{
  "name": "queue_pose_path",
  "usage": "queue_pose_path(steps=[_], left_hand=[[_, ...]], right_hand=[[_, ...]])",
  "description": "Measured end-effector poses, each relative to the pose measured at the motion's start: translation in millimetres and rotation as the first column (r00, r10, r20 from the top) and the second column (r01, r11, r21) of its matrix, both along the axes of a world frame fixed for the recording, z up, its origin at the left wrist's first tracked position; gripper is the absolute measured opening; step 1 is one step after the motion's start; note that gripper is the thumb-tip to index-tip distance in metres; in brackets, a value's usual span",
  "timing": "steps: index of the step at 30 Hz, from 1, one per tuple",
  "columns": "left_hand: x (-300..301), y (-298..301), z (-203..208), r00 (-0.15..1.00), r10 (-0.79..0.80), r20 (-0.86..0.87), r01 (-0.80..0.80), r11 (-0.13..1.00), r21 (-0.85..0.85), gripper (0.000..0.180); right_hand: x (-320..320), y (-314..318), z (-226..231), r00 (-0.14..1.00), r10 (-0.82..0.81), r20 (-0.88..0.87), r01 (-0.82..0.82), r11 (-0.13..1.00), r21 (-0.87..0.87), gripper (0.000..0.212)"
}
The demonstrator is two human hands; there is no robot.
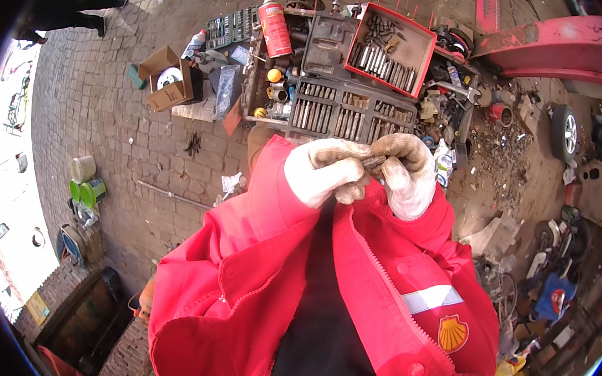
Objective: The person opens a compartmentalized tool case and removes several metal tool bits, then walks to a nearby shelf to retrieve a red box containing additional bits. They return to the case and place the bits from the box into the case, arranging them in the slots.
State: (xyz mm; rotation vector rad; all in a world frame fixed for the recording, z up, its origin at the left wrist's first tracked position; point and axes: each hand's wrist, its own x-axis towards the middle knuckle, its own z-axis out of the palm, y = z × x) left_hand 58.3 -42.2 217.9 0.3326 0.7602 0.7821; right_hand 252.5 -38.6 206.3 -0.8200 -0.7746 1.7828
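Observation:
My left hand (328, 169) and my right hand (408, 174), both in white gloves with soiled fingers, meet in front of my chest. Pinched between their fingertips is a small grey metal bit (373, 162); its ends are mostly covered by the gloves. Just beyond the hands lies a dark bit case (334, 91), spread open, its near half filled with rows of metal bits. A red-rimmed shallow box (414, 40) rests over the case's far right part, holding more bits, some in a row and some in a loose heap.
Around the case are a red spray can (275, 28), a wrench (460, 91) and a green socket set (230, 28). An open cardboard box (166, 79) stands to the left. At right are a red metal beam (556, 49) and a wheel (563, 132). Someone's dark-clad legs (73, 9) show far left.

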Motion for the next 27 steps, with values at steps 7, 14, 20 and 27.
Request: queue_pose_path(steps=[7, 14, 20, 27], left_hand=[[-5, 3, 5, 0.999, 0.03, 0.027, -0.031, 0.998, 0.047, 0.028], [-4, -3, 16, 0.972, 0.123, -0.201, -0.087, 0.981, 0.175, 0.029], [-7, -2, 14, 0.972, 0.081, -0.218, -0.053, 0.989, 0.135, 0.032], [-3, -2, 9, 0.992, 0.063, -0.113, -0.046, 0.989, 0.143, 0.032]], right_hand=[[-6, -2, 2, 0.991, -0.004, -0.137, 0.008, 1.0, 0.027, 0.024], [-6, 1, -3, 0.934, -0.124, 0.335, 0.004, 0.942, 0.337, 0.025], [-6, 5, -2, 0.845, -0.324, 0.425, -0.031, 0.764, 0.644, 0.025], [0, -3, 4, 0.807, -0.354, 0.472, -0.033, 0.772, 0.634, 0.026]])
